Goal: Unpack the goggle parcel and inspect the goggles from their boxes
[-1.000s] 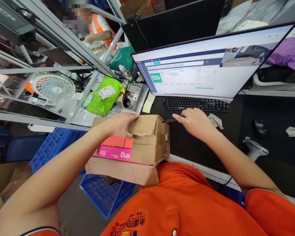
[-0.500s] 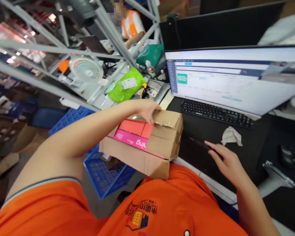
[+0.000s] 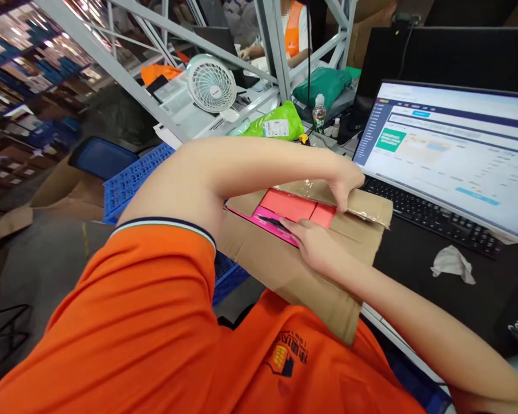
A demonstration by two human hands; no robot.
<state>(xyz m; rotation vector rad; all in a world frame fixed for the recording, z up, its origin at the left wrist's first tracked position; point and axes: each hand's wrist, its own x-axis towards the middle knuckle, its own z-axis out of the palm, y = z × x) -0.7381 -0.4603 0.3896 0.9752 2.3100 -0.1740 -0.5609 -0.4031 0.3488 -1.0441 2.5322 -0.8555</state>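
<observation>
An open cardboard box rests at the desk's near edge against my orange shirt. Inside it lie a pink box and red packs. My left hand reaches across and grips the far flap with its clear tape, fingers closed on it. My right hand lies on the near side of the box, its fingers reaching over the pink box's edge; how firmly they hold is hidden.
A black keyboard and a lit monitor stand to the right, a crumpled tissue on the black desk. Blue crates sit to the left below. Beyond are a white fan, a green parcel, a bottle and a person in an orange vest.
My right hand left the dark tool on the desk and came to the box's near side. My left hand pushed the far flap back. The view swung left.
</observation>
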